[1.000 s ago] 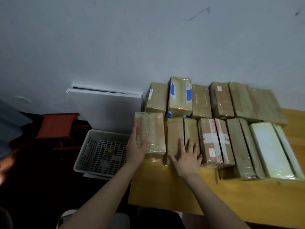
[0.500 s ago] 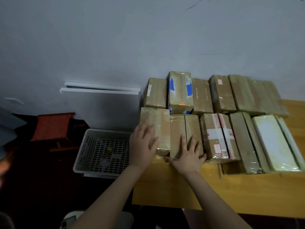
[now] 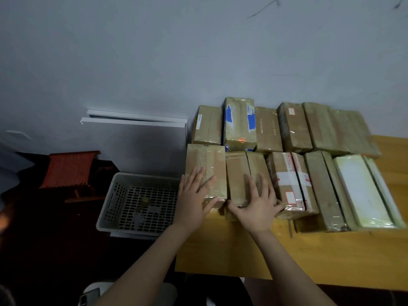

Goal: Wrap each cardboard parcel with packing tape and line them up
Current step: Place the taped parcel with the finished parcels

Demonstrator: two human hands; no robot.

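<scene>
Two rows of taped cardboard parcels lie flat on the wooden surface against the wall, and the leftmost parcel of the near row sits at the surface's left edge, touching its neighbour. It looks stiff, boxy and fairly light, though its glossy tape skin is probably slippery, so pressing on top or gripping the long sides should move it best. The left hand lies flat, fingers spread, on that brown, shiny parcel, and the right hand lies splayed on the neighbour, neither holding anything

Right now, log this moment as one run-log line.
stage: lining up | left hand: flat on leftmost front parcel | right hand: flat on neighbouring parcel | table: two rows of taped parcels
</scene>
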